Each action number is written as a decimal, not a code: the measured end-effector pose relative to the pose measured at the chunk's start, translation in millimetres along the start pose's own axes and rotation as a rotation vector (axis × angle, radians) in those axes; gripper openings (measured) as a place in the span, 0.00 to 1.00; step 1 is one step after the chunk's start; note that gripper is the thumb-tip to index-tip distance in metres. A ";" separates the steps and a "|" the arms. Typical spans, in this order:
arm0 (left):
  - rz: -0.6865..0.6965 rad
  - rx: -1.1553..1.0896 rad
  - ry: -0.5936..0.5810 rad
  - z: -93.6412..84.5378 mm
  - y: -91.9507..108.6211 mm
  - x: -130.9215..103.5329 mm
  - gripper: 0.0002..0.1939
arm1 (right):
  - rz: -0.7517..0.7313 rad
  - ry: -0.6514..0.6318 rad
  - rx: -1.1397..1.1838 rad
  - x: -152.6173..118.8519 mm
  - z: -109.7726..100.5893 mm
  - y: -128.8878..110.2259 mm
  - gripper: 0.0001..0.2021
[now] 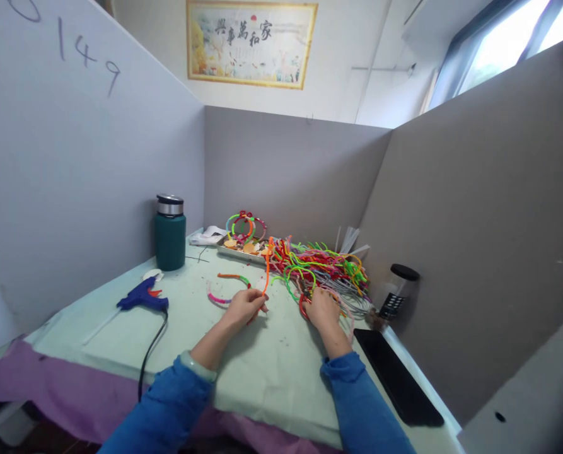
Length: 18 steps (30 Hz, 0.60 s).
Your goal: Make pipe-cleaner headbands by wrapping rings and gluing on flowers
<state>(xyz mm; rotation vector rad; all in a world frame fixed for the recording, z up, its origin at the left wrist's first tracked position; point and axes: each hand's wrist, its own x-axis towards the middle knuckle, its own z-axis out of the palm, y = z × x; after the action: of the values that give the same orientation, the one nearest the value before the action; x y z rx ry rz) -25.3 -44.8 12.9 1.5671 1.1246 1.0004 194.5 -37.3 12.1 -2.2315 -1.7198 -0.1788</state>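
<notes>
Left hand [246, 306] pinches an orange pipe cleaner [268, 274]

On a clock centred on the bare pale green cloth [281, 359] between the hands, with twelve at the far panel, the left hand sits at nine, thumb and fingers closed together on the orange pipe cleaner, which rises from them towards twelve. A multicoloured band [219, 299] curves out on that hand's nine o'clock side; whether the same grip takes it in, I cannot tell.

The right hand [325, 307] is at three, fingers curled by a red looped thing [302, 308] at the near edge of a pile of pipe cleaners [319, 261]. Its grip is hidden. The pile spreads around one o'clock.

At eleven lies a metal tray [238, 253] with wrapped hoops [235, 226]; at ten, a green bottle [170, 243] stands upright. Farther out at nine is a blue glue gun [142, 296]; at four, a flat black slab [399, 381].
</notes>
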 end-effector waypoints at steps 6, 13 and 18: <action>-0.002 -0.240 -0.113 -2.4 2.2 -1.3 0.23 | 0.008 -0.069 -0.020 2.9 -5.7 -3.0 0.15; -0.009 -0.365 -0.109 -7.1 9.1 -3.5 0.18 | 0.034 -0.070 0.038 5.1 -32.3 29.4 0.13; -0.016 -0.444 -0.141 -7.3 9.0 -2.5 0.19 | -0.008 0.000 0.640 9.0 -34.5 49.6 0.17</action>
<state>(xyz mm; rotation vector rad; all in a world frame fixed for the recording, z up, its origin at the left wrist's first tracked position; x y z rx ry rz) -31.0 -46.9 23.1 1.2448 0.7531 1.0288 247.7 -51.4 38.6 -1.7458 -1.5046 0.3276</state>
